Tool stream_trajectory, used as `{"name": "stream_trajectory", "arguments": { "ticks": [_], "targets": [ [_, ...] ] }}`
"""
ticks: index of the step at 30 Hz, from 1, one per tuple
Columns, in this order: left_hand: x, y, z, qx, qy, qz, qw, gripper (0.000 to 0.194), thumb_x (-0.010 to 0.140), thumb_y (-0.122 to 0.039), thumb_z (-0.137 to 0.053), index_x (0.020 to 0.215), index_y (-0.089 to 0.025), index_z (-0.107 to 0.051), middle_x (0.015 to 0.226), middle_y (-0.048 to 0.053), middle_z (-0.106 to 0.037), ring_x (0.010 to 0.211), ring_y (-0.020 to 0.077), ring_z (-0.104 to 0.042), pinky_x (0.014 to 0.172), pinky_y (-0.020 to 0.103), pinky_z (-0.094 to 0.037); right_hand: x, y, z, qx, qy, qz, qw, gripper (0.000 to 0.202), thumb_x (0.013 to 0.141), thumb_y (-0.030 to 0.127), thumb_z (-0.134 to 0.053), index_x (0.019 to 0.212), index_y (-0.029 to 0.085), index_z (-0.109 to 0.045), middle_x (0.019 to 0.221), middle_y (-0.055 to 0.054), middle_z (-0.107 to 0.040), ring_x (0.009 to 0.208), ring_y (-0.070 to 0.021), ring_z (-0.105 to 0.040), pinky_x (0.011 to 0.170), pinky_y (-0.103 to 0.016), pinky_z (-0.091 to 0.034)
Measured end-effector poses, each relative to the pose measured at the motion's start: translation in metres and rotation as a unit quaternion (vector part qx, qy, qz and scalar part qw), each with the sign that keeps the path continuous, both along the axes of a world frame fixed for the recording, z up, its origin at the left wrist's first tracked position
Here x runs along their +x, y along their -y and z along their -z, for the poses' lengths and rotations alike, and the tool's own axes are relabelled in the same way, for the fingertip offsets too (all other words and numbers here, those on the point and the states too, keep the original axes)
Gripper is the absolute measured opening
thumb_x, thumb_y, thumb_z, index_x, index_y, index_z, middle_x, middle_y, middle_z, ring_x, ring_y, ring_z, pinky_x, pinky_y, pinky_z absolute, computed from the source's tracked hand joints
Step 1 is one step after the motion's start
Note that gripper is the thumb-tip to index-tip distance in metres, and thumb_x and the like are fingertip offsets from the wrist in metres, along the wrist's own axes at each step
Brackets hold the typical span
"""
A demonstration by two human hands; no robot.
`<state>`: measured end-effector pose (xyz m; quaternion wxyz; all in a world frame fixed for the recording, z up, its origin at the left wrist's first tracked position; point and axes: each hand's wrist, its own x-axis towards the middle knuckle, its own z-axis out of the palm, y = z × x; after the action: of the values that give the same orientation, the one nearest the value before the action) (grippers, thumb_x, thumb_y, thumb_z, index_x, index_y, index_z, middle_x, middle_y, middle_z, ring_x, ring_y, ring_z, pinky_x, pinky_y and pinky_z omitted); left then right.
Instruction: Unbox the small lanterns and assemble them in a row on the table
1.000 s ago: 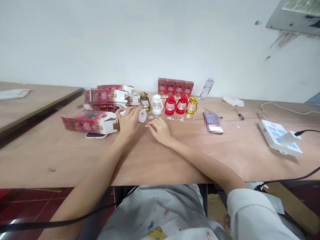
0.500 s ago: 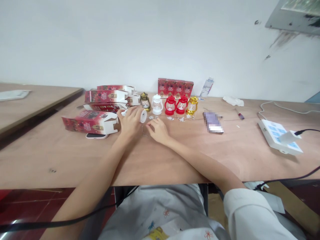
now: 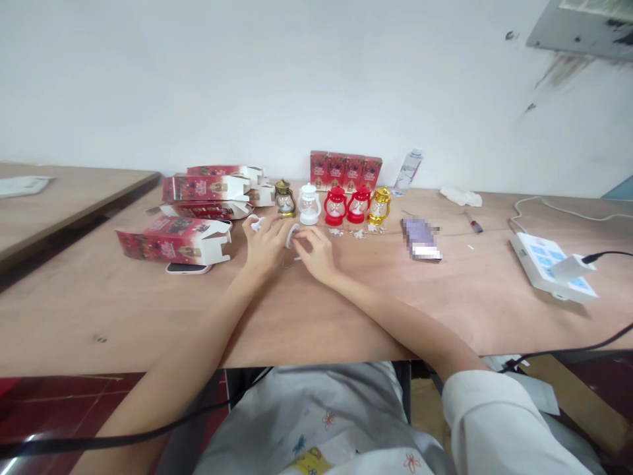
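My left hand (image 3: 267, 244) is wrapped round a white lantern (image 3: 291, 235) lying on its side, its round base turned to the right. The fingers of my right hand (image 3: 316, 253) are pinched together at that base; what they hold, if anything, is too small to name. Behind my hands stand a bronze lantern (image 3: 284, 198), a white lantern (image 3: 309, 204), two red lanterns (image 3: 335, 206) and a gold lantern (image 3: 379, 206). Small white pieces (image 3: 357, 233) lie in front of them.
Opened red boxes (image 3: 163, 241) lie at the left, over a phone (image 3: 188, 268). Closed red boxes (image 3: 346, 171) stand by the wall, with a bottle (image 3: 409, 169) beside them. Rightward are a blurred-out phone (image 3: 420, 239), a screwdriver (image 3: 475, 224) and a power strip (image 3: 548, 264).
My right hand has moved up to the base of the white lantern and its fingers now touch it. My left hand has shifted slightly right with the lantern.
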<state>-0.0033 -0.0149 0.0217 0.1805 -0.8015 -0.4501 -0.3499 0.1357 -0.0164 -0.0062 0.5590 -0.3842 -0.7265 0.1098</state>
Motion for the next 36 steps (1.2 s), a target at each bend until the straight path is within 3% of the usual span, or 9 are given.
{"name": "stream_trajectory", "arguments": {
  "ticks": [10, 21, 24, 27, 31, 36],
  "targets": [
    [0.010, 0.002, 0.005, 0.016, 0.007, -0.017, 1.000, 0.028, 0.090, -0.020, -0.044, 0.112, -0.024, -0.060, 0.107, 0.011, -0.071, 0.109, 0.0300, -0.057, 0.094, 0.051, -0.022, -0.004, 0.000, 0.002, -0.068, -0.071, 0.012, 0.995, 0.005, 0.077, 0.017, -0.061, 0.074, 0.021, -0.059, 0.093, -0.004, -0.068, 0.088, -0.0153, -0.064, 0.085, -0.028, -0.049],
    [0.001, 0.000, -0.003, 0.027, 0.016, -0.044, 0.999, 0.023, 0.086, -0.021, -0.050, 0.106, -0.023, -0.060, 0.101, 0.009, -0.072, 0.109, 0.0307, -0.057, 0.094, 0.050, -0.020, -0.004, -0.003, 0.002, -0.048, -0.147, -0.005, 0.988, 0.012, 0.071, 0.016, -0.061, 0.062, 0.021, -0.053, 0.077, -0.001, -0.067, 0.078, -0.0147, -0.064, 0.075, -0.027, -0.049],
    [-0.006, -0.004, -0.007, 0.038, 0.042, -0.063, 0.996, 0.025, 0.085, -0.023, -0.052, 0.109, -0.024, -0.059, 0.103, 0.009, -0.071, 0.109, 0.0309, -0.056, 0.094, 0.050, -0.019, -0.004, -0.002, 0.001, -0.054, -0.104, -0.011, 0.993, 0.011, 0.072, 0.015, -0.060, 0.064, 0.021, -0.054, 0.075, 0.000, -0.065, 0.074, -0.0141, -0.062, 0.075, -0.027, -0.049],
    [-0.011, -0.008, -0.009, 0.043, 0.072, -0.079, 0.993, 0.022, 0.083, -0.030, -0.057, 0.104, -0.023, -0.061, 0.101, 0.010, -0.071, 0.106, 0.0312, -0.058, 0.093, 0.049, -0.021, -0.004, -0.001, 0.002, -0.067, 0.007, -0.028, 0.997, 0.014, 0.069, 0.011, -0.061, 0.063, 0.021, -0.052, 0.072, 0.000, -0.062, 0.073, -0.0154, -0.059, 0.074, -0.029, -0.047],
    [-0.014, -0.013, -0.006, 0.029, 0.063, -0.042, 0.997, 0.023, 0.083, -0.032, -0.057, 0.104, -0.023, -0.061, 0.103, 0.008, -0.071, 0.106, 0.0297, -0.058, 0.094, 0.048, -0.021, -0.006, -0.001, 0.005, -0.076, 0.122, -0.017, 0.989, 0.016, 0.070, 0.012, -0.063, 0.060, 0.021, -0.053, 0.073, -0.002, -0.062, 0.080, -0.0193, -0.056, 0.076, -0.032, -0.047],
    [-0.016, -0.017, -0.001, 0.019, 0.008, 0.005, 1.000, 0.022, 0.085, -0.032, -0.055, 0.105, -0.023, -0.060, 0.106, 0.009, -0.071, 0.108, 0.0287, -0.058, 0.096, 0.049, -0.020, -0.005, 0.001, 0.005, -0.028, 0.103, 0.017, 0.994, 0.015, 0.079, 0.020, -0.060, 0.064, 0.020, -0.056, 0.073, -0.004, -0.061, 0.080, -0.0199, -0.054, 0.077, -0.034, -0.047]
  ]
}}
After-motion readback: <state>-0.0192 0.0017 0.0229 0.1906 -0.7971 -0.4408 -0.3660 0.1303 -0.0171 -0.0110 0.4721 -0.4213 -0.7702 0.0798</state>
